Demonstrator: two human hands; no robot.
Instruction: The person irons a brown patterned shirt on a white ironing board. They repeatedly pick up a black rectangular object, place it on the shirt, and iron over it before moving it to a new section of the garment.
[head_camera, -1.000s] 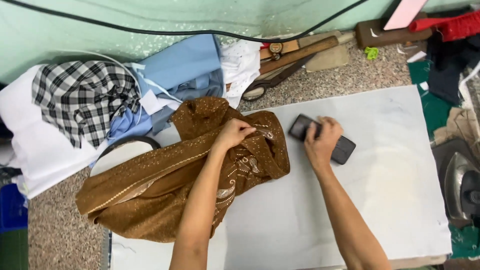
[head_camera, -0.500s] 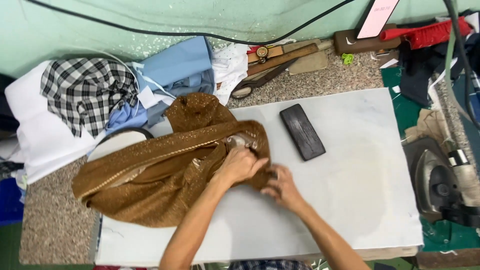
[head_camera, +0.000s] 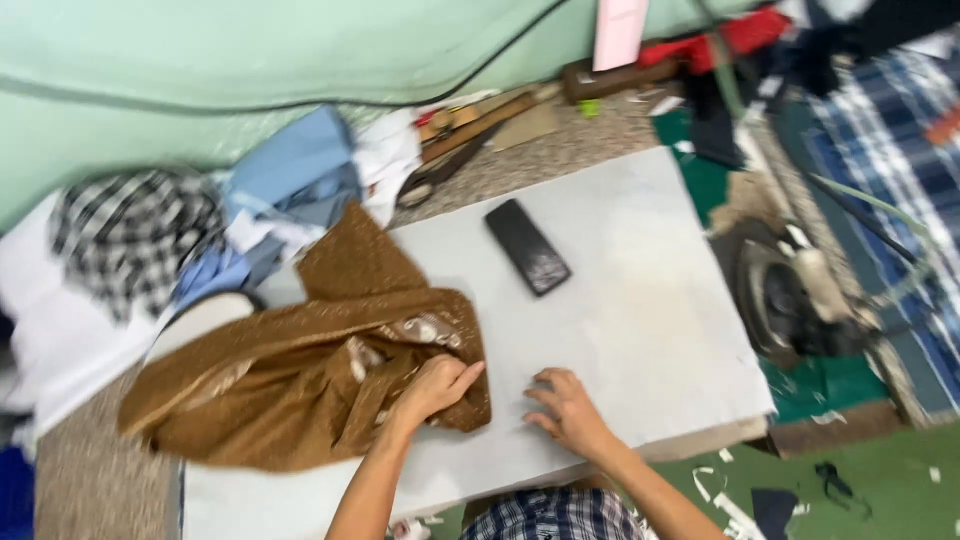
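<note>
Brown garment (head_camera: 300, 380) under left hand (head_camera: 432, 388)

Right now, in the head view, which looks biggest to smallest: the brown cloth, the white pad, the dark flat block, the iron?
1. White pad
2. Brown cloth, part bunched under the left hand
3. Iron, blurred, so its outline is unsure
4. Dark flat block

checked cloth (head_camera: 130, 235) blurred, iron (head_camera: 790, 300) smeared
</note>
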